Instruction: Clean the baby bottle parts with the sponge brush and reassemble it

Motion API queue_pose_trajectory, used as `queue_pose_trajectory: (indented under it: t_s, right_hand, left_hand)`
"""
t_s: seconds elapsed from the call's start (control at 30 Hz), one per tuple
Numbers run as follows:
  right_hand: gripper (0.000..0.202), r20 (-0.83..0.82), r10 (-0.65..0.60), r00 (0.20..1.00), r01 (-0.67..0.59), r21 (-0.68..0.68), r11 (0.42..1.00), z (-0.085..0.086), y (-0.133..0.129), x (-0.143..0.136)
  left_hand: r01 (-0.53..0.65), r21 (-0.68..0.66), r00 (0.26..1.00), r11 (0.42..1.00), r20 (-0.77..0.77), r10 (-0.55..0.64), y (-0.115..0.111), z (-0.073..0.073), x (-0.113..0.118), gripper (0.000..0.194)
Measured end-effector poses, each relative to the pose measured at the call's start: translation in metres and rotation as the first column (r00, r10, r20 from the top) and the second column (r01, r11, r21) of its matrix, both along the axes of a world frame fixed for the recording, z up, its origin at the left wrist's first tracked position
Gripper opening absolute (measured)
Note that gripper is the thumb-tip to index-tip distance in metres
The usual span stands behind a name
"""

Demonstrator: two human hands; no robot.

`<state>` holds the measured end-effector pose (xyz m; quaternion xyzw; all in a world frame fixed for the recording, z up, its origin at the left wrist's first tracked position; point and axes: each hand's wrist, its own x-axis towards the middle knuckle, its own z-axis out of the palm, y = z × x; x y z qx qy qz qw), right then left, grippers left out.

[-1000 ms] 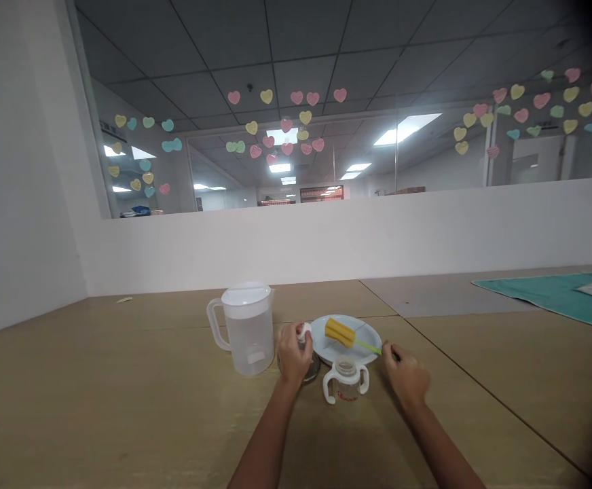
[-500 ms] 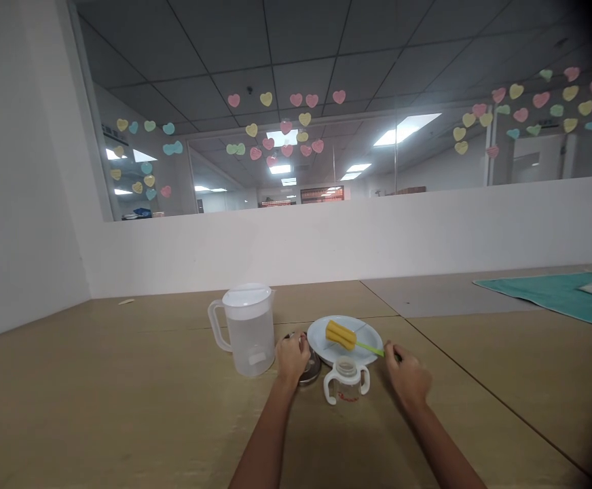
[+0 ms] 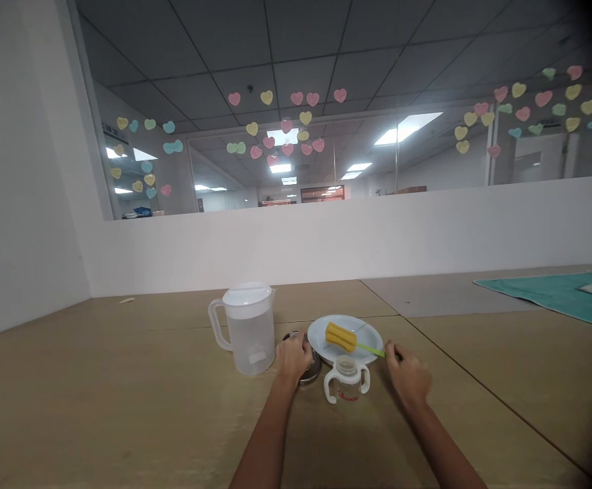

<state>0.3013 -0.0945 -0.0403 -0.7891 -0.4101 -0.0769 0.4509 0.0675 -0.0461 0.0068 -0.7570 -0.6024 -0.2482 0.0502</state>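
My right hand [image 3: 409,372] is closed on the green handle of a bottle brush [image 3: 341,337], whose yellow sponge head rests over a white plate [image 3: 321,345]. Just in front of the plate stands a clear baby bottle [image 3: 347,386] with a white two-handled holder and an open mouth. My left hand [image 3: 292,358] is closed at a dark, shiny round metal object [image 3: 312,372], covering much of it; what its fingers hold is hidden. Left of that hand is a translucent plastic pitcher [image 3: 251,336] with a white lid and a side handle.
The wooden table [image 3: 123,394] has panel seams running across it. A teal cloth [image 3: 555,292] with a pale sheet on it lies at the far right. Behind the table rises a white wall [image 3: 296,248] beneath a window with heart-shaped notes.
Both hands, the brush and the tableware stay practically where they were. Only a very slight shift of the view shows.
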Motion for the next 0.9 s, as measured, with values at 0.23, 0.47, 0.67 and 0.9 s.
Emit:
queue_pose_trajectory:
  t_s: [0.23,0.47,0.67,0.9]
  right_hand:
    - [0.035,0.005,0.004,1.000,-0.004,-0.023,1.000,-0.0010,0.0015,0.0013]
    - [0.035,-0.012,-0.004,1.000,0.004,-0.034,0.999,0.0033,-0.0021,-0.0011]
    - [0.034,-0.012,0.003,1.000,-0.003,-0.051,0.999,0.0065,-0.0045,-0.0022]
    - [0.035,-0.013,0.007,1.000,-0.007,-0.050,0.999,0.0069,-0.0039,-0.0021]
  left_hand:
    - [0.050,-0.006,0.998,0.999,-0.039,-0.051,-0.0033,0.0028,-0.0007,0.034]
    - [0.054,-0.010,0.998,0.998,-0.020,-0.054,-0.0007,0.0013,-0.0014,0.028]
    - [0.038,-0.005,0.999,0.999,0.036,-0.038,0.0027,-0.0034,-0.0029,0.033]
    - [0.065,-0.024,0.995,0.998,0.075,-0.063,0.0039,-0.0060,-0.0019,0.041]
